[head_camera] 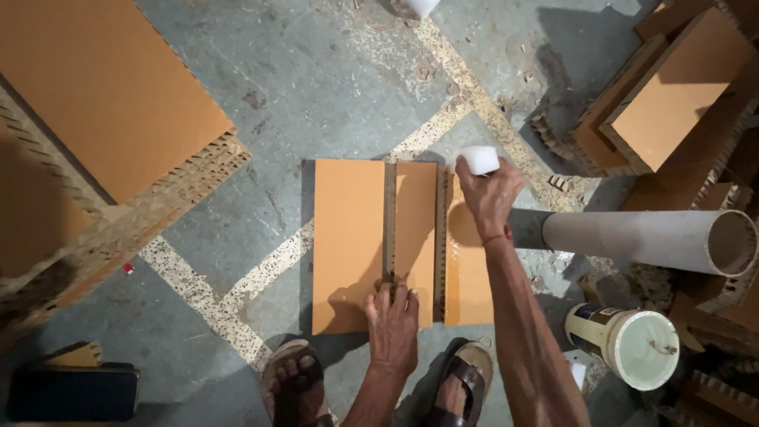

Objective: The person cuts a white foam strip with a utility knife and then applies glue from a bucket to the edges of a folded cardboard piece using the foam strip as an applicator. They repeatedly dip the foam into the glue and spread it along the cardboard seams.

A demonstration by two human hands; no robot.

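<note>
Both your arms reach down and forward from the bottom edge, bare to the wrist.

Your left hand (392, 323) lies palm down, fingers together and pointing away from you, fingertips pressed flat, the forearm running straight back toward your body. Your right hand (489, 196) is stretched further out, wrist bent downward, fingers curled closed in a grip, with a thin red thread around the wrist and the long forearm angled in from the lower right.

Top-left board stack (103, 87) cut off by frame edge. White roll (479, 160) mostly hidden in right hand (490, 198). Bucket (624, 344) contents indiscernible.
</note>
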